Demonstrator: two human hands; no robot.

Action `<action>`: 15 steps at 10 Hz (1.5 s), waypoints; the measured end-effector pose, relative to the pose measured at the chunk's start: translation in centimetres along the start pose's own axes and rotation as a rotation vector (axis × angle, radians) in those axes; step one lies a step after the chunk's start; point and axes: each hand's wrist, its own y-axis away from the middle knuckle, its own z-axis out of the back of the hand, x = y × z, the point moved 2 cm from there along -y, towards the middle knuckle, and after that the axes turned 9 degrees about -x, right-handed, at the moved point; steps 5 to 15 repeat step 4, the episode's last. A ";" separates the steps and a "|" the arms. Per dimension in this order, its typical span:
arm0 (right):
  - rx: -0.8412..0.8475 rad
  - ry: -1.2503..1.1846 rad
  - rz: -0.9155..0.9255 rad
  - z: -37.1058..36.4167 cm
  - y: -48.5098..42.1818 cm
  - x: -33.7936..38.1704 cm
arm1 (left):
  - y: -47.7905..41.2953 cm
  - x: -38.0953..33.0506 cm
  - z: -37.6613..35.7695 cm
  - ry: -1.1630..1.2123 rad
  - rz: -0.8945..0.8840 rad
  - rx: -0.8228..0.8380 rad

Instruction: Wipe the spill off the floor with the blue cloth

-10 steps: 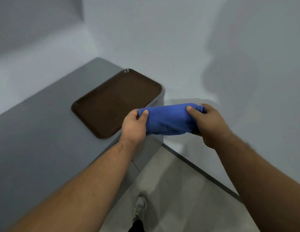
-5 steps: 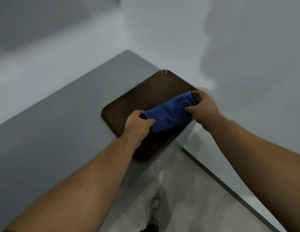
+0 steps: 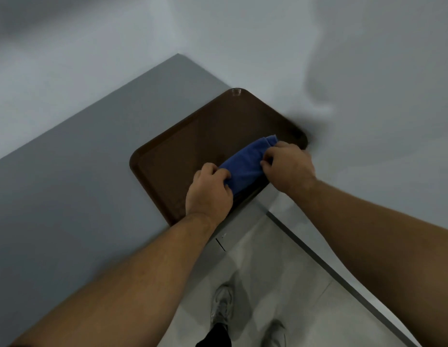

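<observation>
Two grey shoes [image 3: 221,305] are standing nearest the camera on the pale tiled floor [image 3: 288,269], and no spill is showing on the visible tiles. Further out, both forearms are reaching over the edge of the grey matte counter [image 3: 75,196]. The left hand [image 3: 209,190] is curling its fingers closed around the near end of the rolled blue cloth [image 3: 245,164], while the right hand [image 3: 289,166] is pinching the far end between thumb and fingers. The cloth is lying over the near right corner of the dark brown plastic tray [image 3: 183,151], apparently resting on it. Beyond, a plain pale wall [image 3: 243,33] is closing off the corner. Judging by this, wiping either is finished or has not begun; the frame is not settling which.
</observation>
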 end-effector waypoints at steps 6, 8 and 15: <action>0.009 -0.205 -0.130 7.9 7.5 -6.8 | 0.6 -3.3 6.2 -0.111 -0.243 0.042; 0.009 -0.205 -0.130 7.9 7.5 -6.8 | 0.6 -3.3 6.2 -0.111 -0.243 0.042; 0.009 -0.205 -0.130 7.9 7.5 -6.8 | 0.6 -3.3 6.2 -0.111 -0.243 0.042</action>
